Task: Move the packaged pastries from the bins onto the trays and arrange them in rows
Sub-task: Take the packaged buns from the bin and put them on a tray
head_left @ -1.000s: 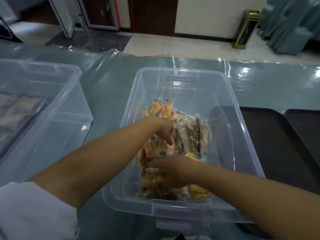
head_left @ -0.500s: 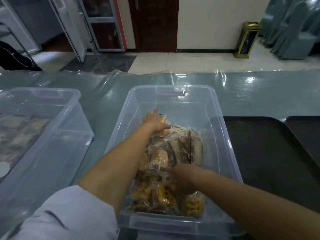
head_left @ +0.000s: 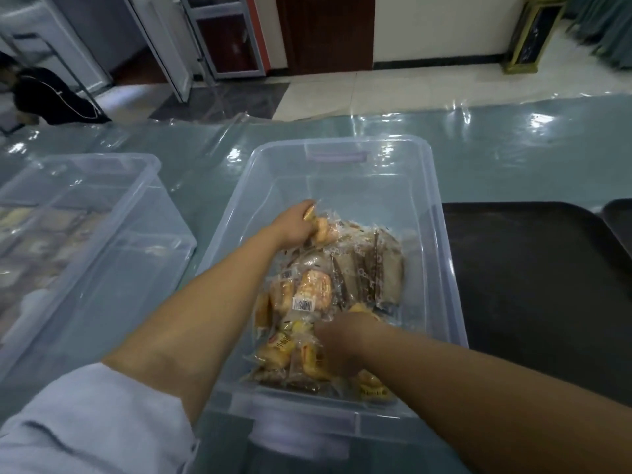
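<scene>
- Pastries [head_left: 328, 295] sit heaped in their wrappers inside the middle clear bin [head_left: 441, 254], filling its near and central floor; the far end of that bin is bare plastic. I count orange-yellow buns, paler yellow ones near me and a few long brown packs on the right side of the heap.
- Progress, as I judge it: nothing has reached the dark tray [head_left: 533, 289] just right of the bin, whose visible surface carries no packet, and the sliver of a second tray [head_left: 620, 217] at the frame edge shows none either. So the whole job of transferring and lining up rows appears to lie ahead.
- My left hand [head_left: 295, 222] is at the far side of the heap, fingers curled round an orange wrapped bun [head_left: 319, 230]; I read that as a real hold, not a touch.
- My right hand [head_left: 337, 340] is down in the near part of the heap among the yellow packets. Its fingers are buried under wrappers, so I cannot tell whether they grip a packet or only press on them.
- A second clear bin [head_left: 102, 234] stands to the left, apart from the first, with pale packets showing dimly through its wall; it is untouched by either hand.
- Both bins and the trays rest on a table under glossy plastic sheet [head_left: 513, 148].
</scene>
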{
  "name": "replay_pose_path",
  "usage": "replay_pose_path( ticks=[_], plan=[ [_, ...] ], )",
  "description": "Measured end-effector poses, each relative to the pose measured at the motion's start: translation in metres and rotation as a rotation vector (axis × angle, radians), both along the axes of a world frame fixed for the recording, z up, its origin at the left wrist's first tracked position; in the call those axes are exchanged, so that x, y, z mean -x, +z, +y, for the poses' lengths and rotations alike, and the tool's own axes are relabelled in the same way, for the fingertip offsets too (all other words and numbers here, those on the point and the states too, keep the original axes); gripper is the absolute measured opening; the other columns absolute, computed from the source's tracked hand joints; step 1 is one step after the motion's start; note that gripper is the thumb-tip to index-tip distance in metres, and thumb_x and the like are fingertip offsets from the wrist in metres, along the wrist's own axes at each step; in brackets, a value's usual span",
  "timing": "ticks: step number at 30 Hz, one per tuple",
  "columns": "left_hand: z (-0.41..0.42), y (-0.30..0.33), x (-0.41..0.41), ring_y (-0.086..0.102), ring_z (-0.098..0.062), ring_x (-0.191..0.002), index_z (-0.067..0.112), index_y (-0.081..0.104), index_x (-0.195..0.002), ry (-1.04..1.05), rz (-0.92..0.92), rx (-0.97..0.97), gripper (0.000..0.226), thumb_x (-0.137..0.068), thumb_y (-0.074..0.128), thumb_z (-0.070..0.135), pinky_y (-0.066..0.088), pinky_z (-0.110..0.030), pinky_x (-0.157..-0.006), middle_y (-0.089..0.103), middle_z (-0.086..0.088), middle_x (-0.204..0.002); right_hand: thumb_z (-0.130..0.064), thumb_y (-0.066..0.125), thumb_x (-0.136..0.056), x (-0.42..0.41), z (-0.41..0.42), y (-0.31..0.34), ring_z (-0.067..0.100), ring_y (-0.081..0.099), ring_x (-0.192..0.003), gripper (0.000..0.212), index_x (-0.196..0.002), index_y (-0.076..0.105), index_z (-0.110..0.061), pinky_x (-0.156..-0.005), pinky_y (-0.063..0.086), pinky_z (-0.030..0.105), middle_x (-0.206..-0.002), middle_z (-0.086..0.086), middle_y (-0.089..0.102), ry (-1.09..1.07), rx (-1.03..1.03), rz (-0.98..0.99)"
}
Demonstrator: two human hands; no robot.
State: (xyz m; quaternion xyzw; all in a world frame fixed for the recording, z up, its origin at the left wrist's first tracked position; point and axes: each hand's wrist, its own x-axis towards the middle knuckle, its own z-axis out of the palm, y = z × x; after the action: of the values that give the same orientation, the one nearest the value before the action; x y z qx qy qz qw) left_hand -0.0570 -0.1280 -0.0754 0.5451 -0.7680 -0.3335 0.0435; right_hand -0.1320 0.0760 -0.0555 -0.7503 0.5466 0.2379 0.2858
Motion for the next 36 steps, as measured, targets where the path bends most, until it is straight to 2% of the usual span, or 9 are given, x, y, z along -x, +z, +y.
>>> replay_pose_path(
  ticks=[3,9,16,18,21,25,29,34,36],
  plan=[
    [0.019,0.026,-0.014,0.037,-0.028,-0.142,0.019,0.023,-0.158,-0.049,-0.006,-0.011,0.061,-0.102,0.049,0.016,0.032,-0.029,-0.104,0.031,-0.009,-0.160,-0.017,0.046,-0.092,-0.002,-0.010,0.000,0.025,0.059,-0.092,0.054,-0.145,0.039,-0.012,-0.070,0.054,0.035,-0.141,0.013,0.051,-0.053,0.006,-0.049],
    [0.075,0.084,-0.053,0.057,-0.020,-0.114,0.035,0.039,-0.148,0.113,0.318,0.001,0.050,-0.102,0.053,0.024,0.044,-0.032,-0.090,0.057,0.002,-0.132,-0.019,0.047,-0.096,0.005,-0.011,0.015,0.033,0.043,-0.135,0.061,-0.153,0.025,-0.021,-0.104,0.045,0.044,-0.155,0.009,0.036,-0.245,0.059,-0.167],
    [0.153,0.103,-0.091,0.061,-0.018,-0.119,0.053,0.051,-0.135,0.336,0.833,-0.068,0.044,-0.100,0.057,0.026,0.050,-0.044,-0.102,0.061,0.008,-0.134,-0.032,0.047,-0.099,0.028,-0.005,0.048,0.020,0.062,-0.104,0.052,-0.149,0.034,-0.026,-0.094,0.050,0.041,-0.141,0.004,0.054,-0.601,0.321,-0.445],
    [0.173,0.105,-0.094,0.069,-0.018,-0.108,0.047,0.053,-0.135,0.367,0.953,-0.128,0.042,-0.101,0.056,0.023,0.056,-0.041,-0.091,0.069,0.005,-0.123,-0.036,0.050,-0.098,0.033,0.007,0.066,0.014,0.062,-0.090,0.048,-0.145,0.040,-0.035,-0.085,0.053,0.038,-0.129,-0.001,0.062,-0.724,0.471,-0.587],
    [0.197,0.107,-0.096,0.074,-0.026,-0.096,0.036,0.057,-0.133,0.366,1.126,-0.302,0.040,-0.101,0.053,0.013,0.060,-0.041,-0.071,0.074,-0.002,-0.112,-0.034,0.064,-0.092,0.037,0.039,0.089,0.011,0.063,-0.106,0.033,-0.120,0.057,-0.049,-0.094,0.051,0.038,-0.115,-0.015,0.067,-0.903,0.682,-0.870],
    [0.219,0.108,-0.083,0.071,-0.037,-0.102,0.037,0.060,-0.133,0.196,1.153,-0.428,0.047,-0.098,0.051,0.006,0.057,-0.057,-0.082,0.070,-0.012,-0.121,-0.004,0.069,-0.088,0.033,0.107,0.112,0.003,0.064,-0.111,0.051,-0.130,0.060,-0.031,-0.093,0.053,0.026,-0.117,-0.014,0.069,-1.087,0.934,-1.134],
    [0.245,0.114,-0.047,0.072,-0.029,-0.098,0.036,0.063,-0.129,0.034,1.120,-0.478,0.048,-0.093,0.054,0.005,0.057,-0.050,-0.081,0.073,-0.006,-0.112,0.007,0.068,-0.083,0.038,0.184,0.117,-0.003,0.059,-0.117,0.058,-0.132,0.057,-0.023,-0.093,0.046,0.012,-0.125,-0.023,0.064,-1.130,1.182,-0.981],
    [0.291,0.113,0.017,0.074,-0.018,-0.086,0.039,0.064,-0.123,-0.170,1.096,-0.577,0.047,-0.090,0.058,0.006,0.057,-0.027,-0.061,0.076,0.002,-0.103,0.014,0.065,-0.082,0.066,0.272,0.100,0.003,0.057,-0.122,0.062,-0.130,0.059,-0.026,-0.097,0.045,0.016,-0.128,-0.020,0.063,-1.354,1.296,-0.902],
    [0.313,0.110,0.042,0.074,-0.024,-0.093,0.039,0.065,-0.123,-0.221,1.072,-0.670,0.050,-0.082,0.070,0.010,0.059,-0.031,-0.062,0.074,-0.002,-0.108,0.014,0.064,-0.082,0.076,0.301,0.089,0.005,0.060,-0.119,0.061,-0.127,0.064,-0.028,-0.094,0.048,0.017,-0.125,-0.017,0.066,-1.480,1.306,-0.965]
  ],
)
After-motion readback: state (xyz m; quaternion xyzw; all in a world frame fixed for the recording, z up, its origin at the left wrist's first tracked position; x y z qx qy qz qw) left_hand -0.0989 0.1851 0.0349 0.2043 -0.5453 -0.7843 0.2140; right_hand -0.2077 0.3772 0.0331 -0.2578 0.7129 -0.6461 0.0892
